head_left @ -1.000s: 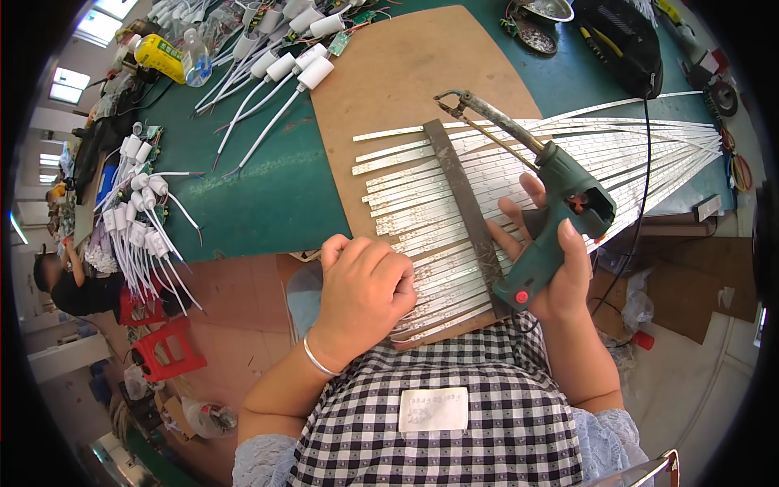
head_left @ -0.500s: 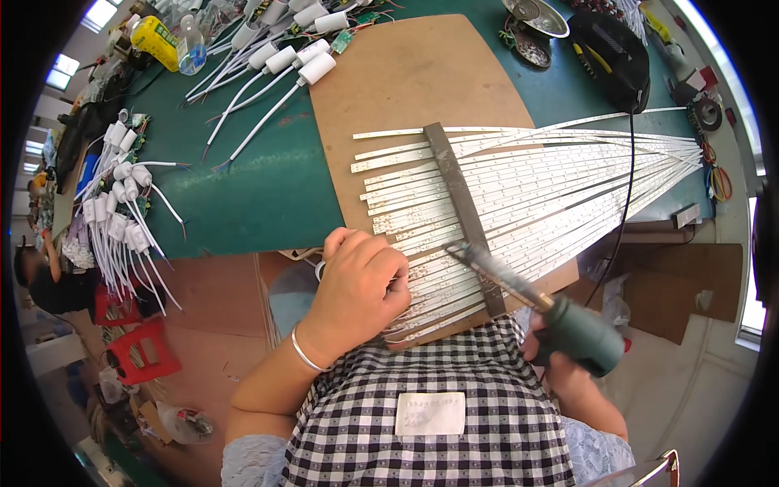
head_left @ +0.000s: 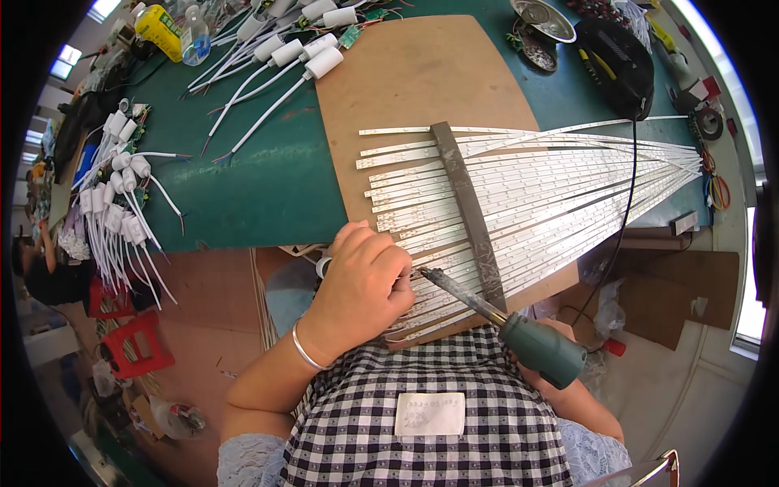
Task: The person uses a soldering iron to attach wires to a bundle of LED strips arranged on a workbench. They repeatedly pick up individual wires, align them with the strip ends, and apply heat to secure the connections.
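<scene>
My right hand (head_left: 540,337) is wrapped round the dark green handle of a soldering iron (head_left: 542,351). Its dark tip is at the left ends of the white LED strips (head_left: 527,191), close beside my left hand's fingers. My left hand (head_left: 361,280) is closed in a pinch over the strip ends; whatever is between its fingers is hidden. Part of a small white round object (head_left: 323,266) shows at that hand's left side. A dark flat bar (head_left: 471,215) lies across the strips, which rest on a brown board (head_left: 414,73) and converge at the far right.
White cylindrical parts with wires (head_left: 324,62) lie at the back, with another heap (head_left: 122,187) on the left of the green table (head_left: 260,195). A black bag (head_left: 614,65), a metal dish (head_left: 556,23) and a tape roll (head_left: 710,123) stand right. A black cable (head_left: 631,178) crosses the strips.
The soldering iron in my right hand has moved left and down, bringing its tip next to my left hand's fingers. My left hand has stayed almost still.
</scene>
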A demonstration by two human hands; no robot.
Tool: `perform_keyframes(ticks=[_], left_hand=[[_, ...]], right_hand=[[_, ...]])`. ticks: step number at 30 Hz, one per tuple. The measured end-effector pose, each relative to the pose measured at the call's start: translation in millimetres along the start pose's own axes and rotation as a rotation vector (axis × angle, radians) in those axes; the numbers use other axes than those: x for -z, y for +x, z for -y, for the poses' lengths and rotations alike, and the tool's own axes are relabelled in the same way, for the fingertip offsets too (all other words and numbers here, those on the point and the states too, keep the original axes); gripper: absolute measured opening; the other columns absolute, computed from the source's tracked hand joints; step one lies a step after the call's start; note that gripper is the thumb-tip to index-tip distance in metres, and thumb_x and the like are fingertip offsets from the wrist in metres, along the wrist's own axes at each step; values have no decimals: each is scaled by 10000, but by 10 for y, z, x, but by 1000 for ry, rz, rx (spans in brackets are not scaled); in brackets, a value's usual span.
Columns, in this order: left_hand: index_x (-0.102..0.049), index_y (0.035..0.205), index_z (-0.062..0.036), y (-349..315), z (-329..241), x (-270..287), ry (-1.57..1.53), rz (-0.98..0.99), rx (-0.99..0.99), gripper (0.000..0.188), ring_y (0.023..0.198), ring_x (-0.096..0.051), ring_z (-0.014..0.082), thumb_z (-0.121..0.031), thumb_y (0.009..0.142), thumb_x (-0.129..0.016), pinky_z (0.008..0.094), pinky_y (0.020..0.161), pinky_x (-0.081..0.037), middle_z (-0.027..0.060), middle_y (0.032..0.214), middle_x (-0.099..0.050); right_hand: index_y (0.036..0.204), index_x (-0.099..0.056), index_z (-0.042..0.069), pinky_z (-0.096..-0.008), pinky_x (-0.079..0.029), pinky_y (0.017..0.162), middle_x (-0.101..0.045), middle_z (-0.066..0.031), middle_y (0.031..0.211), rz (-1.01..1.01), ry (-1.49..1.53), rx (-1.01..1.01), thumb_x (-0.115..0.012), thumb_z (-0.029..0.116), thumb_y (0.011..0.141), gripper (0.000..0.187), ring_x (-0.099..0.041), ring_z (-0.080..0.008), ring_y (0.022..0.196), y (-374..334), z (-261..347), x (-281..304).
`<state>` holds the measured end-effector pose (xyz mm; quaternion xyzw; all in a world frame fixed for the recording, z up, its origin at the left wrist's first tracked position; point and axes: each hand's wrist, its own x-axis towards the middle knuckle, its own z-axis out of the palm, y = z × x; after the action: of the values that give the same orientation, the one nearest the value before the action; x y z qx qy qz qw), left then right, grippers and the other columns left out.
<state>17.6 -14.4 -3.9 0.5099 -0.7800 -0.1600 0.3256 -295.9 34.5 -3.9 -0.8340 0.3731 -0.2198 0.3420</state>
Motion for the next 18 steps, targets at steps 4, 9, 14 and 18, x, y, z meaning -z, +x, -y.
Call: perform_keyframes(ticks=[4, 9, 14, 18], left_hand=[[-506, 710, -74, 4, -5, -6, 0, 5, 5, 168, 740, -486, 272, 9, 616, -618, 417, 884, -402, 74, 714, -481], [-523, 724, -80, 2, -4, -12, -11, 0, 17, 188, 734, -484, 277, 22, 607, -628, 469, 934, -404, 60, 702, -472], [-523, 724, -79, -5, -9, -12, -11, 9, 28, 191, 738, -482, 279, 26, 604, -627, 468, 936, -403, 62, 705, -472], [-520, 723, -80, 4, -16, -13, -9, 10, 27, 192, 739, -481, 280, 30, 604, -623, 469, 937, -404, 62, 704, -471]], right_hand=[[1117, -541, -9, -319, -509, 732, -627, -113, 991, -8, 71, -72, -688, 155, 756, 423, -645, -237, 847, 13, 28, -22], [931, -622, 4, -324, -474, 712, -638, -68, 797, -106, -49, -25, -622, 167, 794, 213, -619, -188, 671, 128, 123, -35], [1101, -548, -43, -305, -507, 772, -636, -114, 1011, 31, 362, -153, -683, 136, 788, 384, -647, -212, 878, 118, 80, 94], [1140, -518, -37, -308, -505, 774, -632, -118, 1017, -30, 369, -221, -692, 144, 783, 436, -645, -213, 877, -20, 54, -4]])
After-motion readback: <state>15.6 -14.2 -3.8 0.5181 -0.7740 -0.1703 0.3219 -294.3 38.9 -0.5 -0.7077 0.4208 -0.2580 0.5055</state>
